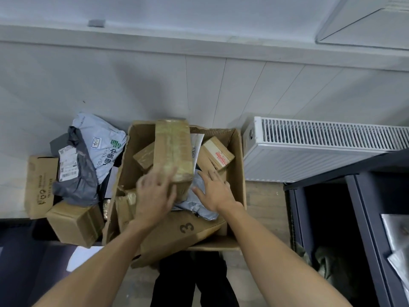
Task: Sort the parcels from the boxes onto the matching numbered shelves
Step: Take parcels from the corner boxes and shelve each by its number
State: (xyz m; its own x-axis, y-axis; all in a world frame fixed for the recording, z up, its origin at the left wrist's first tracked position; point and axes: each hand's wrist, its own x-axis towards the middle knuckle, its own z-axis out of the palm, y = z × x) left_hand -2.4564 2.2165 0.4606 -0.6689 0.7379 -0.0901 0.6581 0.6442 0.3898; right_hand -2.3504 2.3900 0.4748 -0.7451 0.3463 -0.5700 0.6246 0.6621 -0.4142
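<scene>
Your left hand (pixel 155 196) on near end of tape-wrapped brown cardboard parcel (pixel 172 149), grasp unclear; long axis points away; right hand (pixel 215 189) beside, fingers splayed.

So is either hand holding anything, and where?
Left hand lies on the near end of the taped cardboard parcel, grip unclear; right hand holds nothing.

Two grips, left grip (pixel 155 193) and right grip (pixel 215 189), are in one open carton (pixel 240 165). At least four cardboard parcels show there: tall taped parcel (pixel 172 149) and small parcel (pixel 143 159) beyond the left grip, red-labelled parcel (pixel 218 155) beyond the right grip, parcel marked 3 (pixel 183 233) nearer than both. Left of the left grip: two boxes, upright box (pixel 41 185) and lying box (pixel 75 222); two mailers, grey mailer (pixel 77 185) and pale mailer (pixel 99 140).
</scene>
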